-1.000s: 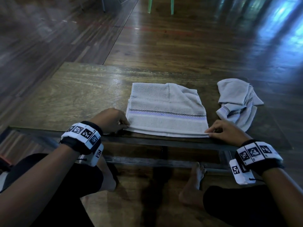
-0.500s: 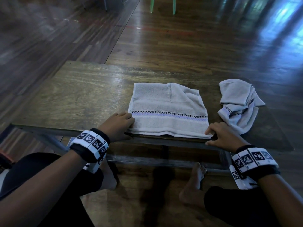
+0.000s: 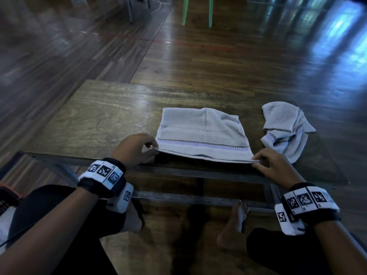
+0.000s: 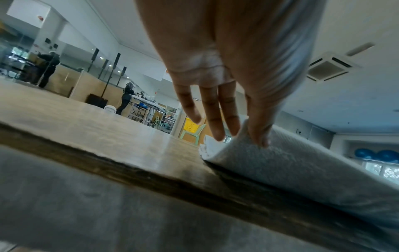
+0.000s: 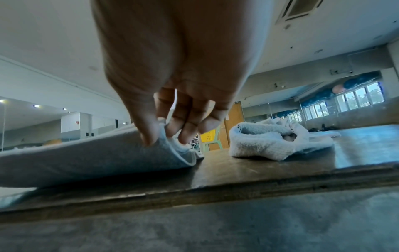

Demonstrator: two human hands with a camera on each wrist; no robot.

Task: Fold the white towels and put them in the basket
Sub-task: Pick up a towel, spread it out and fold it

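Observation:
A white towel (image 3: 200,133) with a checkered purple band lies folded on the wooden table (image 3: 103,120). My left hand (image 3: 137,149) pinches its near left corner (image 4: 218,150) between thumb and fingers. My right hand (image 3: 272,165) pinches the near right corner (image 5: 170,146). The near edge is lifted a little off the table between both hands. A second white towel (image 3: 286,130) lies crumpled at the right, also in the right wrist view (image 5: 274,139). No basket shows on the table.
The table's near edge (image 3: 198,173) runs just below my hands, with a metal frame under it. A green chair (image 3: 196,10) stands on the wooden floor beyond. My legs and a bare foot (image 3: 232,227) are under the table.
Both hands went from resting at the towel's near corners to pinching them, and the near edge has risen slightly off the table.

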